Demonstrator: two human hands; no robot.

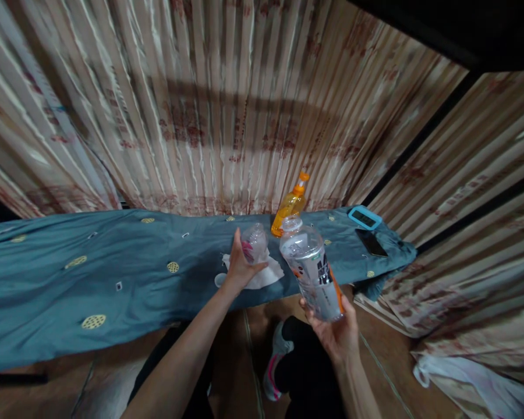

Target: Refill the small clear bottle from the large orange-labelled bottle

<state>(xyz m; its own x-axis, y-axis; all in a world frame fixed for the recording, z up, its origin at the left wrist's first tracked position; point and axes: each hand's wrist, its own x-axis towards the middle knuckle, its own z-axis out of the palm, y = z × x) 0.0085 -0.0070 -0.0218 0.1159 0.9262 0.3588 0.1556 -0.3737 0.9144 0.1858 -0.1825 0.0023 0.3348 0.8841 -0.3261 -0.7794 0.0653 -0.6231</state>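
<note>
My left hand (241, 269) is closed around a small clear plastic bottle (257, 240) with pink print, held at a white tissue (267, 276) on the cloth-covered bench. Whether its base touches the tissue is hidden. A round whitish cap (219, 280) lies by the tissue's left edge. In my right hand (334, 333) is a larger clear plastic bottle (311, 270) with a silver and orange label. I grip it low, tilted, with its uncapped mouth toward the bench. Behind it stands a bottle of orange liquid (289, 209) with an orange top.
The bench has a teal patterned cloth (126, 273). At its right end lie a blue-framed device (365, 217) and a dark phone (371, 242). Pleated curtains (227, 105) hang behind and to the right. A white bag (471, 378) is at lower right.
</note>
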